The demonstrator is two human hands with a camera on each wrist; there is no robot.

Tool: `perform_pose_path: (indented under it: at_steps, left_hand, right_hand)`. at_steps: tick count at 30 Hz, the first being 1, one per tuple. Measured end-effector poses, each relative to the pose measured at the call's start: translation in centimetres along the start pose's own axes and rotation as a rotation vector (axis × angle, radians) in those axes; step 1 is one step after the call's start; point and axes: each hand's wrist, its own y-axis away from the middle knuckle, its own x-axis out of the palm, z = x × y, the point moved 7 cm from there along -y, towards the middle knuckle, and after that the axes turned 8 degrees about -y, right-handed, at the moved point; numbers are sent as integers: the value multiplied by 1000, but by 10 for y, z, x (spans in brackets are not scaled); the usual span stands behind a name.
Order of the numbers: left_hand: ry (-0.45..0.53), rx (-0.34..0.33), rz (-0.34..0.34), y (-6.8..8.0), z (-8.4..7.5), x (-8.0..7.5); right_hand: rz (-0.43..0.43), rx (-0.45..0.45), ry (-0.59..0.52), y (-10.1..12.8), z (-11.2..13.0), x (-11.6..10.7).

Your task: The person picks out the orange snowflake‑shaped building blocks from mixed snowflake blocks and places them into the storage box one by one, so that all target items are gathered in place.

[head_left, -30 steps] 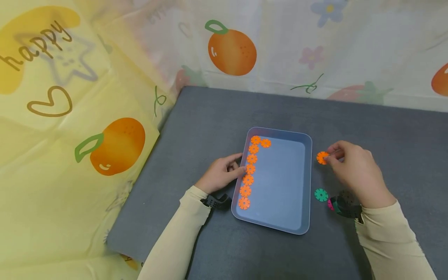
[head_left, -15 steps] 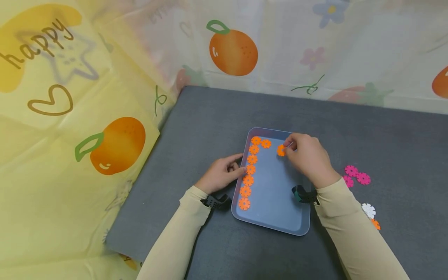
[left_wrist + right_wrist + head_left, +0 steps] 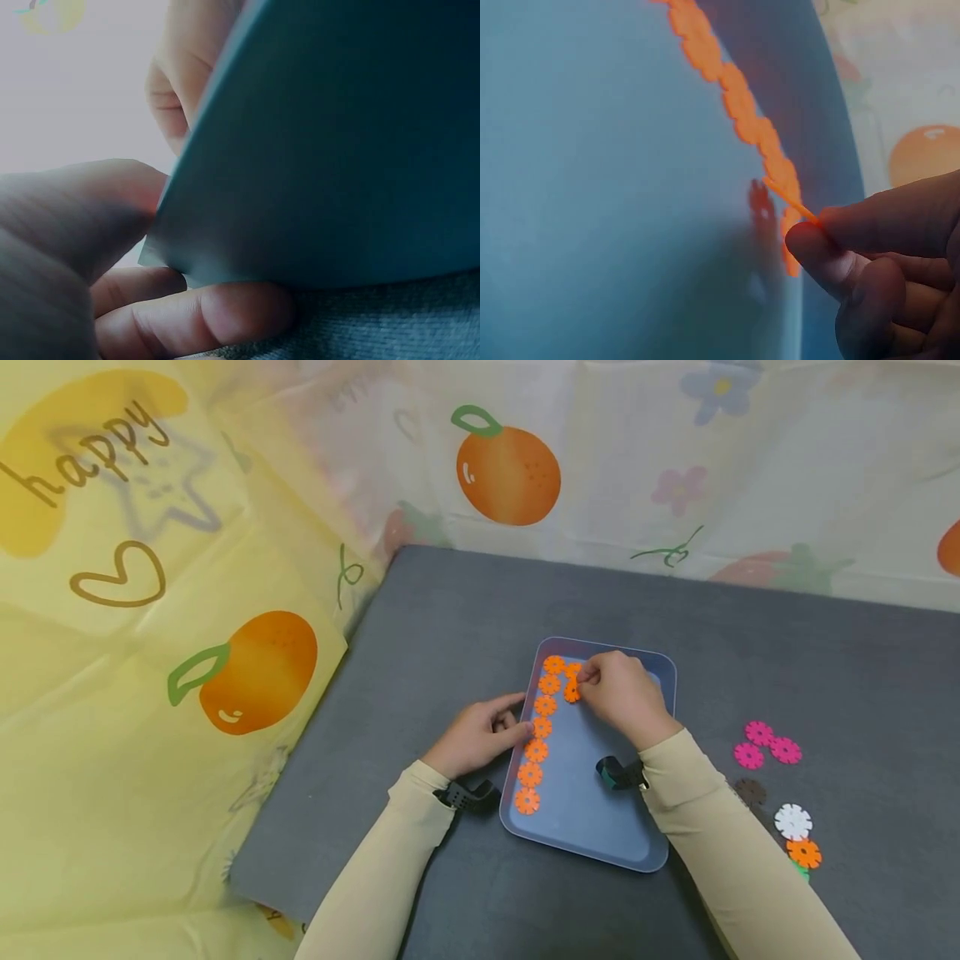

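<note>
A shallow blue-grey tray lies on the table. Along its left wall runs a column of orange notched plastic discs, with one more beside the top one. My left hand grips the tray's left edge, thumb over the rim; in the left wrist view the fingers lie against the wall's outer side. Between right thumb and finger I pinch an orange notched disc, just below the top row. The right wrist view has this held disc tilted above the tray floor, its shadow alongside; the right hand hides part of the tray.
Right of the tray lie several pink discs, a dark brown disc, a white disc and an orange disc over a partly hidden green one. A patterned cloth hangs behind the table.
My right hand has carried the orange disc leftward from right of the tray, over its wall, to the top row. Its departure uncovers the loose discs. My left hand stays on the rim.
</note>
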Motion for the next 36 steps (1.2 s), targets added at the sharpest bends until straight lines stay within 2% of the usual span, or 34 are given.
perform_pose_path:
  at_steps: [24, 31, 36]
  left_hand:
    - [-13, 7, 1, 0, 1, 3]
    - [-16, 9, 7, 0, 2, 5]
    - [-11, 5, 0, 0, 1, 3]
  right_hand:
    - [0, 18, 19, -4, -14, 8]
    - [-19, 5, 15, 14, -13, 2]
    - [-33, -37, 12, 33, -6, -7]
